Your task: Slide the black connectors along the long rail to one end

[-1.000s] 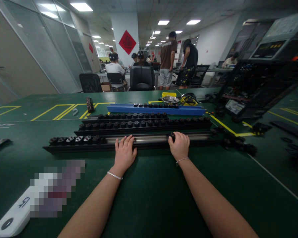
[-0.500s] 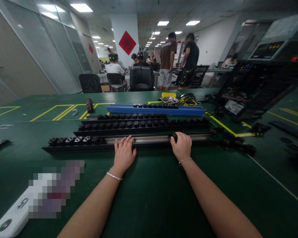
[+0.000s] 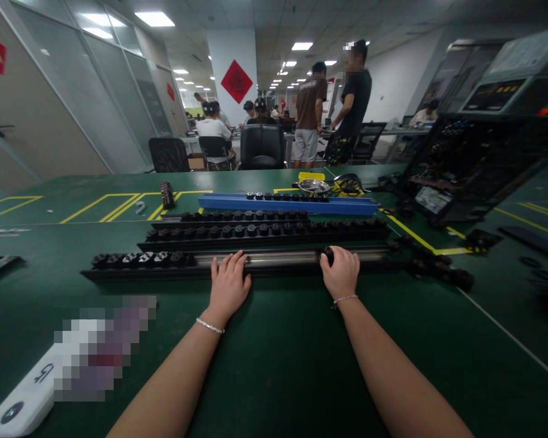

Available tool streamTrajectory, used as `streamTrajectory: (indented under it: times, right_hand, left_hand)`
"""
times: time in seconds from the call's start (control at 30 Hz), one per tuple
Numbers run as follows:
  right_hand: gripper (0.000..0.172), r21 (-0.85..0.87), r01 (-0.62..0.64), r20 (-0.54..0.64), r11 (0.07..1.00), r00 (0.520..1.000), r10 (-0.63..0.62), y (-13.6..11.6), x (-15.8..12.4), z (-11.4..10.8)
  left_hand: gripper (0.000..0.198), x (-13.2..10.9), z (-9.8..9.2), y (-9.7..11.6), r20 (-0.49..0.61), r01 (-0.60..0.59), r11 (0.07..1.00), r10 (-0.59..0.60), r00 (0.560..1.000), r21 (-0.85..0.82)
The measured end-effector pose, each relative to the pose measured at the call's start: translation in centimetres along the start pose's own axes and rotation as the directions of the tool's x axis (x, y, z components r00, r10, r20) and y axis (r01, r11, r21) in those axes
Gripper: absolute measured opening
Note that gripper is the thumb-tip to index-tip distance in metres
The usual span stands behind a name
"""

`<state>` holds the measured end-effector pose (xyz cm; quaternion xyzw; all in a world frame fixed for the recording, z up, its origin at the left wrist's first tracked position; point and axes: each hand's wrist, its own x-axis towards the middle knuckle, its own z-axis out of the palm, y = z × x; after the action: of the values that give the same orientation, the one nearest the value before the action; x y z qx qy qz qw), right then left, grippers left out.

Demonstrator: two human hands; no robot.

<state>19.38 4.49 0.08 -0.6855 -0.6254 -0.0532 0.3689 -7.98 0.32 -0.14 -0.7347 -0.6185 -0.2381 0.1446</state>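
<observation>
Right hand (image 3: 341, 272): fingers curled narrowly about a small black piece (image 3: 329, 256), which sits at the thumb and index fingertip, over the bright channel of the front rail (image 3: 283, 259). Left hand (image 3: 229, 283): fingers slightly spread across the same rail, well left of the piece; cannot tell whether they grip.

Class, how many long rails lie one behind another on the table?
4: the blue rail farthest back; the rear black rail next; then the middle black rail; the front black rail nearest, under the left hand. None looks hidden.
</observation>
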Motion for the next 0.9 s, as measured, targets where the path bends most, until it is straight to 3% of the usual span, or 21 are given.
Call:
streamTrajectory:
  times: [0.9]
  right_hand:
    - [0.040,-0.002,-0.077,-0.026,0.997,0.997,0.077,1.2,0.3,-0.5]
  left_hand:
    - [0.042,0.0,-0.1,0.1,0.013,0.012,1.000,-0.012,1.000,-0.018]
